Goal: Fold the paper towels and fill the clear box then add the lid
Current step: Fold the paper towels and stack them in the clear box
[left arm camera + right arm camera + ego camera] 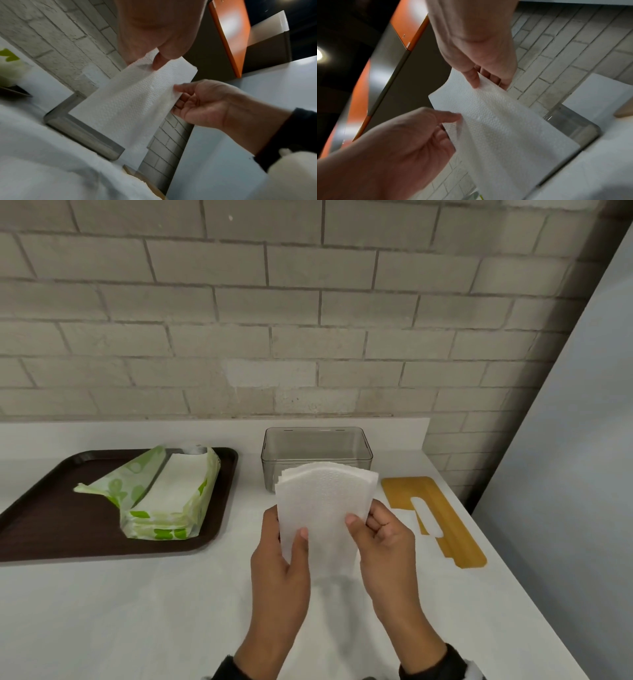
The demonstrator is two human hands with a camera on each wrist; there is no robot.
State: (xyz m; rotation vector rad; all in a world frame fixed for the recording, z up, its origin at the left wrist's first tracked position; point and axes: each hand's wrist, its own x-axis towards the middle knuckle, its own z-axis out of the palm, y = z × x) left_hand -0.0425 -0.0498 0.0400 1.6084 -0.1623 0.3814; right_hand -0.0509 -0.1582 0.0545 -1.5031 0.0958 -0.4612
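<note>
Both hands hold a stack of paper towels (pixel 323 501) up over the surface, just near the clear box (pixel 317 453). The left hand (pixel 282 556) and right hand (pixel 383 542) each pinch one side, so the stack stays neat for folding. The box looks empty, I think. The lid (pixel 435 518) waits to the right.

Tray and worktop by the brick wall
A dark brown tray (pixel 41 529) lies far left on the white worktop (pixel 137 611), which meets a pale brick wall (pixel 239 320).

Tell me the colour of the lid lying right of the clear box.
Mustard yellow; the lid shows best in the head view.
</note>
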